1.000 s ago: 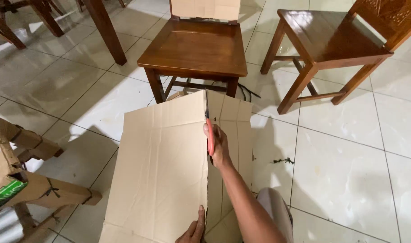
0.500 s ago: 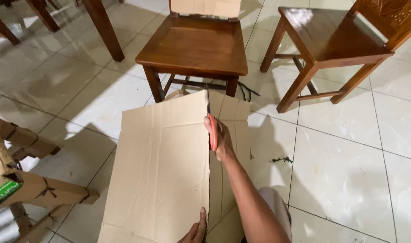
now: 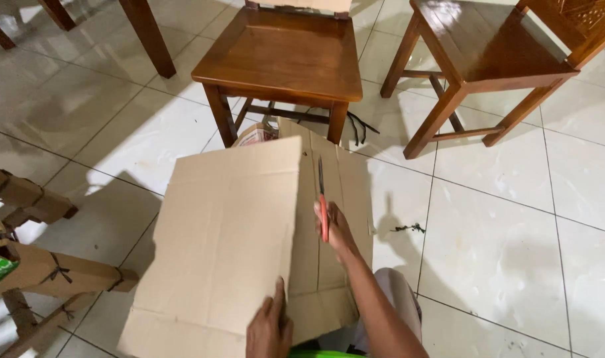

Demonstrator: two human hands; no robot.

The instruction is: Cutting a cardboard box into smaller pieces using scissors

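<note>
Gripping red-handled scissors (image 3: 322, 202) mid-cut, right hand (image 3: 335, 232) risked a wandering cut, since left hand (image 3: 271, 326) only pinched the cardboard sheet (image 3: 229, 245) at its near edge, letting it flex.

Open tiled floor (image 3: 514, 265) lay to the right of the cardboard sheet (image 3: 229, 245). Ahead, a wooden chair (image 3: 282, 59) stood close against its far edge; a cardboard frame (image 3: 44, 272) crowded the left side.
</note>
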